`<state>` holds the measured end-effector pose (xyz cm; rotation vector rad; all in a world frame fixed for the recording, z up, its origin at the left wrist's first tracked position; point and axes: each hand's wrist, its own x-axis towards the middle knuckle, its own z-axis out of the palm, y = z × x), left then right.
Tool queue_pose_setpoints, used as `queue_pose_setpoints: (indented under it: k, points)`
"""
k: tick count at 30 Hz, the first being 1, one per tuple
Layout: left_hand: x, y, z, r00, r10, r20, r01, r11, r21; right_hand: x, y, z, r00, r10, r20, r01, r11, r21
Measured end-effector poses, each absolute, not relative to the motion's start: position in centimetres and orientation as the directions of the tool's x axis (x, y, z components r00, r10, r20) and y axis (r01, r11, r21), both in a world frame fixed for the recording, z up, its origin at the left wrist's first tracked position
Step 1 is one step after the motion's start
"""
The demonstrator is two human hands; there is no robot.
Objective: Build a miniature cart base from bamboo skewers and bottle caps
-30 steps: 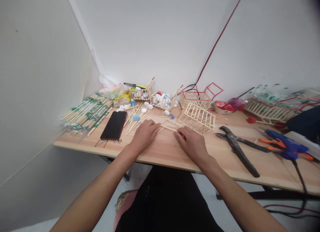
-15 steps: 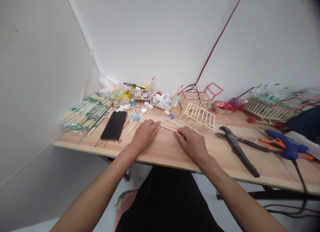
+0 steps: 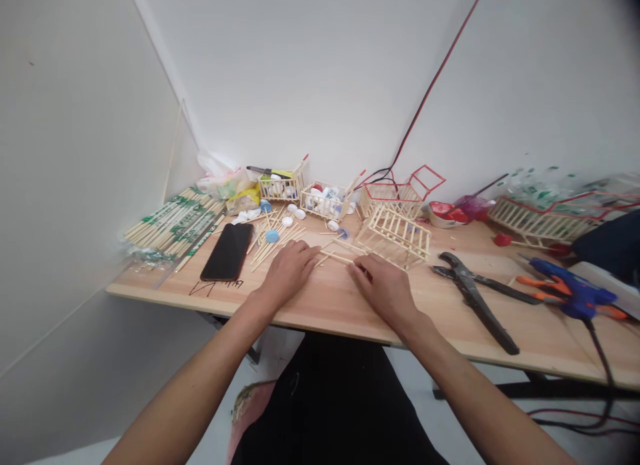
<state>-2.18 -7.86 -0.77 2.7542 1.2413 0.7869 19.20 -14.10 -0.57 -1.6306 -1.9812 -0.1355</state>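
Note:
My left hand (image 3: 289,271) and my right hand (image 3: 384,288) rest on the wooden table (image 3: 340,305) near its front edge, fingers curled and pressed together. A thin wooden stick (image 3: 338,257) lies between them, one end at my left fingertips and the other at my right thumb and forefinger. Both hands seem to pinch its ends. Just behind my right hand stands a small crate of wooden sticks (image 3: 394,236). Loose sticks (image 3: 273,241) and bottle caps lie behind my left hand.
A black phone (image 3: 228,251) lies left of my hands, beside packs of chopsticks (image 3: 175,221). Black pliers (image 3: 475,298) and a blue glue gun (image 3: 570,293) lie to the right. Stick baskets with caps (image 3: 325,201), a red-edged frame (image 3: 400,195) and a long stick rack (image 3: 540,221) line the back.

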Motion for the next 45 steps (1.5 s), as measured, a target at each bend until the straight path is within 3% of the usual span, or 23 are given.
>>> queue_pose_setpoints:
  k: [45]
  points:
    - [-2.24,-7.98,-0.79,0.559,0.702,0.441,0.693,-0.687,0.216,19.16,-14.08,-0.52,-0.104,0.901,0.421,0.941,0.226,-0.253]
